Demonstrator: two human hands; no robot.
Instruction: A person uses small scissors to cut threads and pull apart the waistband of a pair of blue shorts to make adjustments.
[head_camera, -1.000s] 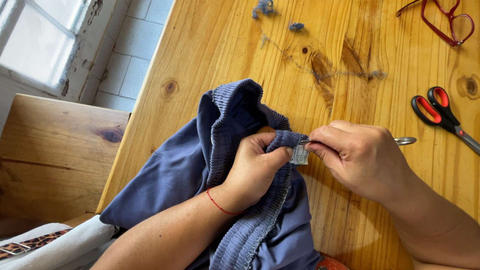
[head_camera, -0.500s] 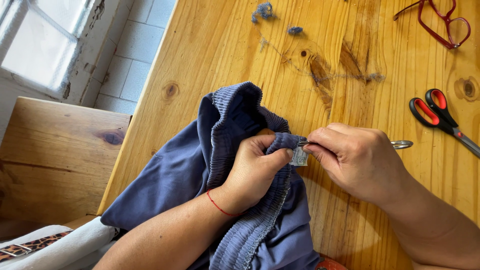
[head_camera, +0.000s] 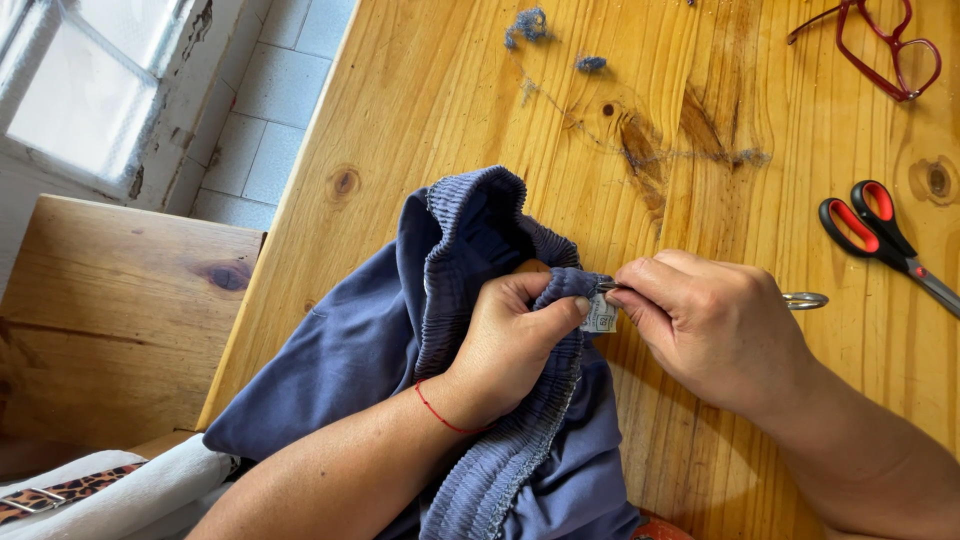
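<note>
— What's closest to the camera?

— A blue-grey garment (head_camera: 400, 380) lies bunched at the near edge of the wooden tabletop (head_camera: 480, 110), spilling partly over that edge. Its ribbed elastic waistband (head_camera: 520, 420) runs up through the left hand (head_camera: 510, 345).

— How is that hand set?

— Closed around the waistband, thumb and fingers pinching the gathered fabric. A thin red thread (head_camera: 440, 412) circles the wrist. A small white label (head_camera: 600, 318) hangs from the band just beside the thumb.

— And the other hand?

— The right hand (head_camera: 715, 335) is curled almost shut, fingertips pressed together on a slim metal tool at the fold, right above the label. The tool's metal loop end (head_camera: 805, 300) pokes out behind the knuckles; its working tip is hidden between the fingers and the fabric.

— Further out?

— Scissors with red-and-black handles (head_camera: 880, 235) lie to the right, well apart from the hands. Beyond them, at the far right corner, are red-framed glasses (head_camera: 885, 50). Tufts of blue lint (head_camera: 530, 25) and loose threads are scattered on the far wood. Off to the left stands a wooden bench (head_camera: 110, 300), lower down.
</note>
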